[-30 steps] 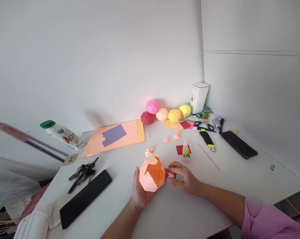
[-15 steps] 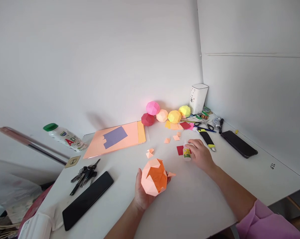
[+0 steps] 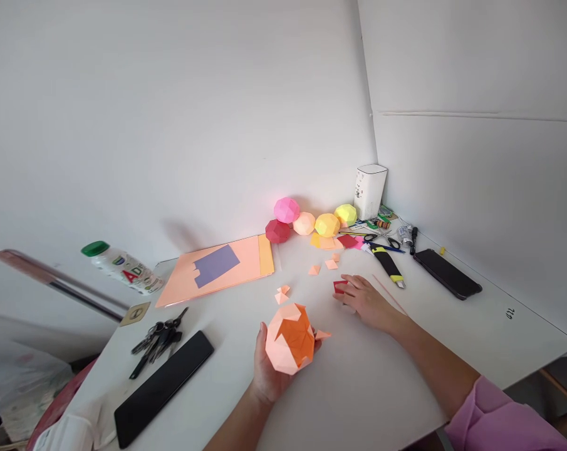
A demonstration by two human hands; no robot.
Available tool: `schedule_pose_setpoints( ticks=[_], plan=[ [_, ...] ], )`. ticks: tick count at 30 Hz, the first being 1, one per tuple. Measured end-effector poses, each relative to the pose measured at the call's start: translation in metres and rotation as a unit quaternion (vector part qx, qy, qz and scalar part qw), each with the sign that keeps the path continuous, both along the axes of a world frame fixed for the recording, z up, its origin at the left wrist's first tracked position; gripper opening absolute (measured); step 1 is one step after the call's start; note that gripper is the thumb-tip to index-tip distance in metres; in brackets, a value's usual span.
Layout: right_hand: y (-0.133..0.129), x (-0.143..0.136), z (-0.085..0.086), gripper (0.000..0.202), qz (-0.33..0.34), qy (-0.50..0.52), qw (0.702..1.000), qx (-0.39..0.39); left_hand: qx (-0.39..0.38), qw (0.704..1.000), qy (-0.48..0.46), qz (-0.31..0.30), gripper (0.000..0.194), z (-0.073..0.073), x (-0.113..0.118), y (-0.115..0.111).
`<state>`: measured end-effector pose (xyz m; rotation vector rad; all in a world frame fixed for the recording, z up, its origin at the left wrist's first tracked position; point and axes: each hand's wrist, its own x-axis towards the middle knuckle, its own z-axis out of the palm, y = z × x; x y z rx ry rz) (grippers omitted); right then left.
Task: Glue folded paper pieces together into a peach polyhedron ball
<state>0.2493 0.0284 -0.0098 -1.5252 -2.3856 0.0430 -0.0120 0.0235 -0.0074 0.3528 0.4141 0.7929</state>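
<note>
**Peach paper ball cupped low in the frame, second hand over the red paper**

The person's left hand (image 3: 270, 377) grips a faceted peach paper ball (image 3: 283, 354) in the lower middle of the frame. The palm lies beneath it and the thumb rises along its left side, a light cradle probably chosen because firm pressure could dent thin paper. The ball's jagged gap faces up and right, presumably so the orange inside can be seen and reached. A small peach flap (image 3: 323, 335) juts out by the left fingertips; whether they pinch it or it hangs from the ball is unclear.

The right hand (image 3: 365, 304) reaches in from the lower right, forearm slanting up and left, palm down and fingers bent over a red paper piece (image 3: 340, 286) right of centre. The fingers hide what lies under them, so its grip cannot be judged.

Loose peach pieces (image 3: 314, 270) lie just above the ball and farther right, apparently set within easy reach.
</note>
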Motion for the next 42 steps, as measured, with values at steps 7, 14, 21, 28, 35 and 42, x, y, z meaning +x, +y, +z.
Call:
schedule_pose_setpoints(
  ticks=[7, 14, 21, 28, 35, 42],
  plan=[
    [-0.002, -0.008, 0.006, 0.041, -0.021, 0.09, 0.993, 0.077, -0.001, 1.0, -0.003, -0.012, 0.067, -0.004, -0.003, 0.002],
    [-0.029, -0.025, 0.032, 0.03, -0.079, 0.545, 0.834, 0.011, 0.018, 1.0, -0.005, -0.024, 0.067, -0.005, -0.003, 0.001],
    [-0.034, -0.04, 0.034, 0.034, -0.06, 0.656, 0.741, -0.131, 0.019, 0.999, -0.002, -0.043, 0.069, -0.003, -0.002, 0.0],
    [-0.038, -0.046, 0.031, 0.027, -0.023, 0.648, 0.748, -0.141, -0.015, 0.999, -0.003, -0.045, 0.069, -0.011, -0.003, 0.001],
    [-0.04, -0.049, 0.027, 0.023, -0.012, 0.623, 0.771, -0.131, -0.015, 0.999, -0.007, -0.049, 0.069, -0.012, -0.004, 0.002],
    [-0.038, -0.049, 0.024, 0.028, -0.003, 0.619, 0.775, -0.128, -0.018, 0.999, -0.01, -0.051, 0.069, -0.011, -0.003, 0.001]
  ],
)
